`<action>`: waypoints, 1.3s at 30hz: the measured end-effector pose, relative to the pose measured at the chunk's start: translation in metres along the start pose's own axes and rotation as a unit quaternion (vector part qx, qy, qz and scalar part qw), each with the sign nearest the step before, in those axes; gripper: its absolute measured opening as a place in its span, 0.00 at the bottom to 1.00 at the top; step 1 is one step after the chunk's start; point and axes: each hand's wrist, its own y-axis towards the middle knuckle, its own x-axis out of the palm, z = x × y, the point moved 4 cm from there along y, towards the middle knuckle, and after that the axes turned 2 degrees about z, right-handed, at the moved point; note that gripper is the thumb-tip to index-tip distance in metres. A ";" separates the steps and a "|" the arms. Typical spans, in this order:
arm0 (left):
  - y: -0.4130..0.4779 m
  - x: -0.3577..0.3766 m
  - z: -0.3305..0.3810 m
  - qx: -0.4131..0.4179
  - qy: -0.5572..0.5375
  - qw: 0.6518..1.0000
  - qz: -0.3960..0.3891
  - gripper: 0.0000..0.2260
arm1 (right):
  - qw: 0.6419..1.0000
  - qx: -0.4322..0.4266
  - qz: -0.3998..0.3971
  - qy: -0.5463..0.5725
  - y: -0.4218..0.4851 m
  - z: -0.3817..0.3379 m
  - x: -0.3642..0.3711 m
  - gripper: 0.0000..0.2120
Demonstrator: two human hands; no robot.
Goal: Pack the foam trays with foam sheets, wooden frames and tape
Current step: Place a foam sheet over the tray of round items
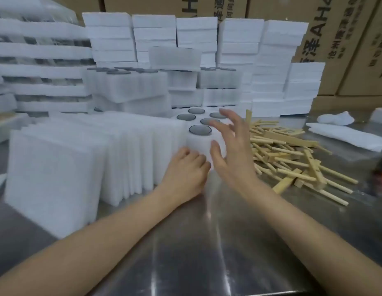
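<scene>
Where the two hands meet, one foam tray [198, 144] stands directly ahead of them on the bench [207, 242], its long axis running away from the person.

Left hand [185, 165]: fingers curled against the tray's near face; whether they grip anything cannot be told.

Right hand [226, 146]: fingers spread over the tray's near right corner, thumb before the near face.

Neither hand is clearly nearer, so the likely step is taking hold of the tray with both.

Dark discs [200, 129] in the tray's top: five seen, others possibly hidden by the right hand.

Left of the tray, against it: foam sheets [79, 157] on edge, too blurred to count.

Right of the tray: wooden frames [288, 154] in one loose heap, too tangled to count.

Behind the tray: stacked trays [130, 86].

Tape: none identifiable.
</scene>
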 end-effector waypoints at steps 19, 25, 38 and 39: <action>-0.006 0.040 0.000 -0.247 -0.024 0.954 -0.167 0.30 | 0.938 0.247 0.017 0.242 -0.026 -0.001 0.038 0.22; 0.009 0.043 -0.004 -0.260 -0.008 0.950 -0.176 0.29 | 0.890 0.254 0.056 0.374 -0.011 -0.004 0.005 0.18; -0.035 0.032 -0.029 -0.505 -0.655 0.561 0.028 0.16 | 0.923 0.044 -0.250 0.289 -0.071 -0.049 -0.093 0.22; -0.036 0.032 -0.031 -0.517 -0.663 0.541 0.024 0.19 | 0.924 0.033 -0.272 0.267 -0.078 -0.051 -0.094 0.22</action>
